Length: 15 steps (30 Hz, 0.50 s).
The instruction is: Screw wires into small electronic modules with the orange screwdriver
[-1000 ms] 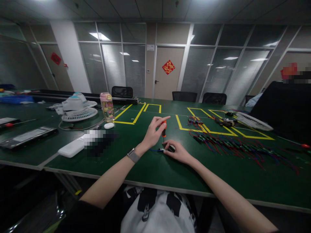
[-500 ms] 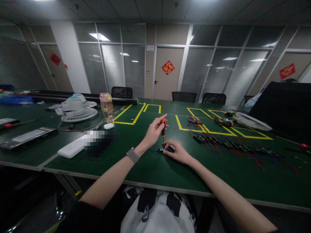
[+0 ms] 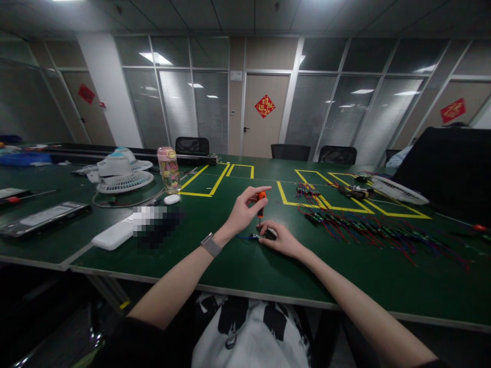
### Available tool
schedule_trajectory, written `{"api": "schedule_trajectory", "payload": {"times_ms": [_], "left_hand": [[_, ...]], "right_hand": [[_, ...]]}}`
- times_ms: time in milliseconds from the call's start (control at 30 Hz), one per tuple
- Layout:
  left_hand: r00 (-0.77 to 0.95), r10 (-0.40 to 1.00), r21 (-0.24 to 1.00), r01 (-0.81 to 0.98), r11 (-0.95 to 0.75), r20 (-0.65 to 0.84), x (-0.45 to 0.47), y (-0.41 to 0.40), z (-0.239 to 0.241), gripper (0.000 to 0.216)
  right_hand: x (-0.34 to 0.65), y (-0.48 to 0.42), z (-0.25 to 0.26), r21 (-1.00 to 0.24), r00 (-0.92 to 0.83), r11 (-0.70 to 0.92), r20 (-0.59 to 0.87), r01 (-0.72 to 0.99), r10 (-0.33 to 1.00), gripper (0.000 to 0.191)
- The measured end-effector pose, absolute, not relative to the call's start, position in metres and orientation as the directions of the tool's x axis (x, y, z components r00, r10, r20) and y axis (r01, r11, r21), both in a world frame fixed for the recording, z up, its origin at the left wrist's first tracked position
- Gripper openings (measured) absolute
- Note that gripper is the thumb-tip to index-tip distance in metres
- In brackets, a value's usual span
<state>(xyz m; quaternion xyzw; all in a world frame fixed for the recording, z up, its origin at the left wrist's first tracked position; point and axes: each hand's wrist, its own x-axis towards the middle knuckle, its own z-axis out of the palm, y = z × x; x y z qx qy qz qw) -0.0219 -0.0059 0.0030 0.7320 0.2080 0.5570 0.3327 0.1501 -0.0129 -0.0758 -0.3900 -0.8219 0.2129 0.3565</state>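
My left hand (image 3: 245,208) grips the orange-and-black handle of a screwdriver (image 3: 261,205), which stands nearly upright with its shaft pointing down. Below it, my right hand (image 3: 279,239) pinches a small circuit board (image 3: 256,236) against the green table (image 3: 230,271). A blue wire runs out from the board's left side. Partly under the right hand's fingers lies a black piece (image 3: 270,233), whose kind I cannot make out. The screwdriver's tip is down at the board by the right fingertips, and its exact contact is hidden.
Several wired circuit boards (image 3: 368,228) lie in a row at the right. Yellow tape outlines (image 3: 210,195) mark the table. On the left are a white fan (image 3: 125,179), a pink-lidded bottle (image 3: 169,171), a white case (image 3: 172,199) and a hard drive (image 3: 46,219).
My left hand has shifted slightly right and down with the screwdriver, its fingers now turned differently round the handle. My right hand and the board have hardly moved.
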Motion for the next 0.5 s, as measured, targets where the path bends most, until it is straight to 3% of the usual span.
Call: {"api": "schedule_trajectory", "payload": {"times_ms": [267,500], "left_hand": [[0.332,0.677,0.74,-0.114,-0.663,0.657,-0.0234,-0.0044,0.0037,0.038],[0.28,0.663,0.698,-0.038,-0.716,0.695,-0.0216,-0.0086,0.0042,0.034]], "right_hand": [[0.1496,-0.0143,-0.0733,-0.643,-0.434,0.594,0.413,0.484,0.801,0.008],[0.1501,-0.0135,-0.0744,-0.649,-0.434,0.593,0.413,0.477,0.801,0.008]]}}
